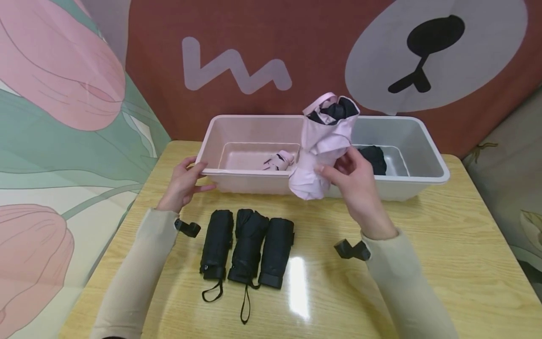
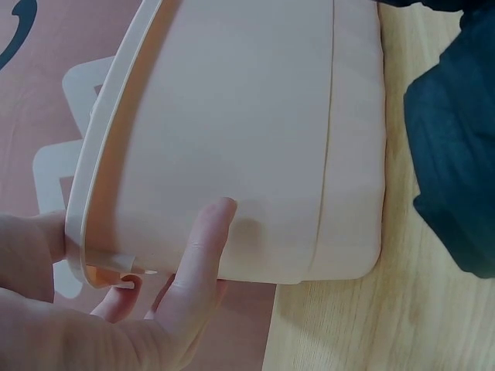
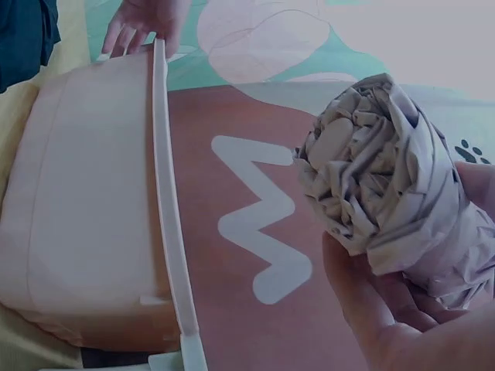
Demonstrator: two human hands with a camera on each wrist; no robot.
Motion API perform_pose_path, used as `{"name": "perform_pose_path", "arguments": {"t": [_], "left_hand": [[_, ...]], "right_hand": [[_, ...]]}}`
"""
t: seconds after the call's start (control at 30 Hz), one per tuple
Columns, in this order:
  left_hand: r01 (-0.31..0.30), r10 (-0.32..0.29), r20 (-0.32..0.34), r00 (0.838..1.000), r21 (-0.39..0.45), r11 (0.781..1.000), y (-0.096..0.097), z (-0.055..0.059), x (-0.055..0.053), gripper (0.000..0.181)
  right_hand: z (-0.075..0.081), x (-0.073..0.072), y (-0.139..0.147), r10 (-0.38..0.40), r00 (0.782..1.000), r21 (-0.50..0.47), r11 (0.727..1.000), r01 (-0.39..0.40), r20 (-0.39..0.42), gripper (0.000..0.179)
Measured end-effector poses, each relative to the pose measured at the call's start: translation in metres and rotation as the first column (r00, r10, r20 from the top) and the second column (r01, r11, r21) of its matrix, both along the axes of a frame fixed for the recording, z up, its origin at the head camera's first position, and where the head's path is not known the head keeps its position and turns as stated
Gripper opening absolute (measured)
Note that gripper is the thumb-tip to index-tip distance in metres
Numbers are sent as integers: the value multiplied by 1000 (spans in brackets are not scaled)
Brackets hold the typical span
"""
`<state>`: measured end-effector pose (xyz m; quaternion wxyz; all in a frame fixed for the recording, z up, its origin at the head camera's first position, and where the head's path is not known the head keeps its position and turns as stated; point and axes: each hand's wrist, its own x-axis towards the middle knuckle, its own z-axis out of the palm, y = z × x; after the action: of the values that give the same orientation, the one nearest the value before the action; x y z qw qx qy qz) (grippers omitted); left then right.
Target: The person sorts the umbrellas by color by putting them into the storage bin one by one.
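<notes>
My right hand [image 1: 355, 183] grips a pink folded umbrella [image 1: 326, 141] and holds it up in front of the seam between two bins. In the right wrist view the crumpled fabric end of the umbrella [image 3: 371, 170] faces the camera. My left hand [image 1: 182, 183] holds the front left corner of the pink bin [image 1: 254, 183], fingers at the rim and thumb against the outer wall, as the left wrist view shows. Inside that bin lies a small pink item with dark marks [image 1: 279, 161], partly hidden by the front rim. A grey bin [image 1: 423, 146] stands on the right, holding a black bundle [image 1: 373, 159].
Three black folded umbrellas, the left one [image 1: 217, 245], the middle one [image 1: 248, 247] and the right one [image 1: 276, 252], lie side by side on the wooden table [image 1: 338, 292]. Two have wrist loops pointing toward me. A printed cloth [image 1: 254, 28] hangs right behind the bins.
</notes>
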<state>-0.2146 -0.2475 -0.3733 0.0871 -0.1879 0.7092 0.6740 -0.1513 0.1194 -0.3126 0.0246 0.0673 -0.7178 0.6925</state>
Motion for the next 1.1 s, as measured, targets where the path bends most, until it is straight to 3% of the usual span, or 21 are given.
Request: {"name": "perform_pose_path", "arguments": {"t": [0.53,0.9,1.1], "left_hand": [[-3,3,2,1000,-5,1000,-1,0,1,60],[-6,6,-14,1000,-7,1000,0,0,0,57],[-8,7,-14,1000,-1,1000,1,-2,-1,56]], "right_hand": [[-15,-48,-27,24,980,-14,1000,-22,198,66],[-21,-62,-46,-16,977,10,1000,14,215,58],[-25,-69,-53,6,974,-8,1000,-4,225,56]]}}
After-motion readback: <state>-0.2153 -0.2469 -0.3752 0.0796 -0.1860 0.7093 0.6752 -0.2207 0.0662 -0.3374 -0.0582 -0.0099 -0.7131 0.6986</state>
